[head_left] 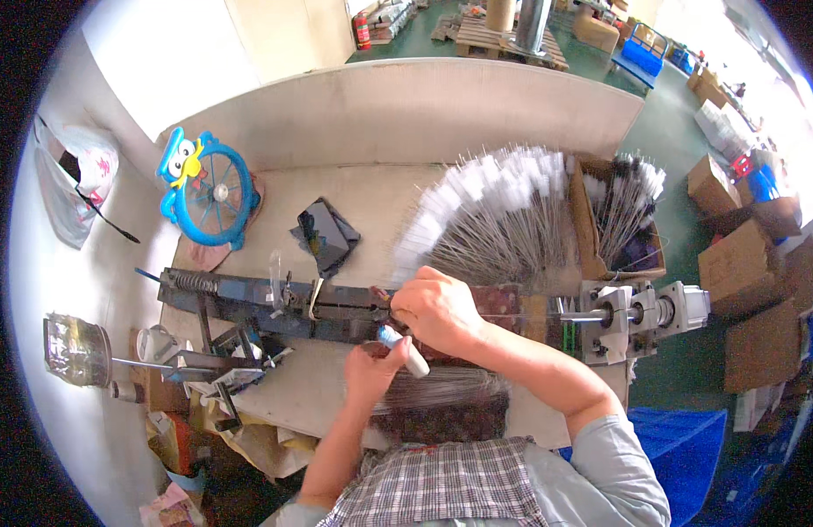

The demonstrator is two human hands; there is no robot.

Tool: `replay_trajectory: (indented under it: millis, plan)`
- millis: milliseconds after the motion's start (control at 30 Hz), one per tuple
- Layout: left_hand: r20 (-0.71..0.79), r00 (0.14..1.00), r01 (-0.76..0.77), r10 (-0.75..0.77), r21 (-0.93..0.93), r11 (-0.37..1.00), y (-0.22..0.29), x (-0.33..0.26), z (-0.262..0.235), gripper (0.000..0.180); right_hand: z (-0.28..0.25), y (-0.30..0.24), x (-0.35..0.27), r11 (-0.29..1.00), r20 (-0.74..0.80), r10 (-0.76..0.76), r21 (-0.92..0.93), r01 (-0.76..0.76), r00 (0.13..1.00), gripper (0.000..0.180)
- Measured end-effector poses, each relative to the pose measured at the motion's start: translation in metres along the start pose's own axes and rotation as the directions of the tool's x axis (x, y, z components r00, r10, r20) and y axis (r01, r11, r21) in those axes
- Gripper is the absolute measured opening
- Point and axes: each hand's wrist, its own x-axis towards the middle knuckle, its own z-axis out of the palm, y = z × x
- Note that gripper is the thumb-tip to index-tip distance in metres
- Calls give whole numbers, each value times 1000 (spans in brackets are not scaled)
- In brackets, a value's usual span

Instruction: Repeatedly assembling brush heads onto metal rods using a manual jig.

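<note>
My left hand (369,372) is closed around a short white tube (416,360) with a blue end, just in front of the long machine. Over the machine's dark bar (336,309), my right hand (437,309) has its fingers pinched together; what they hold, if anything, is hidden. A thin wire runs from near my right hand toward the metal shaft and motor (685,307) at the right. Behind lies a fan of thin wire brushes (503,211) with white bristle ends. Nearer me, a bundle of bare wires (446,388) lies on a dark red cloth (441,422).
A blue cartoon-duck fan (215,191) stands at the back left, near a dark flat device (329,239). An open cardboard box (591,255) of dark and white brushes stands right of the pile. A wire spool (77,350) sits far left. A low board (406,110) edges the table's back.
</note>
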Motion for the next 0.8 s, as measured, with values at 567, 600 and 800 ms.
replay_trajectory:
  millis: [567,600,800]
  plan:
    - [22,997,74,-71,-372,925,1,-6,30,12,16,34,-72,989,38,-50,140,45,998,27]
    - [23,999,27,-24,-166,986,0,-1,26,13,24,39,-64,993,-61,-45,108,51,997,27]
    - [84,990,90,-114,246,965,-15,-9,-1,24,30,40,-68,1000,157,18,-6,-17,987,21]
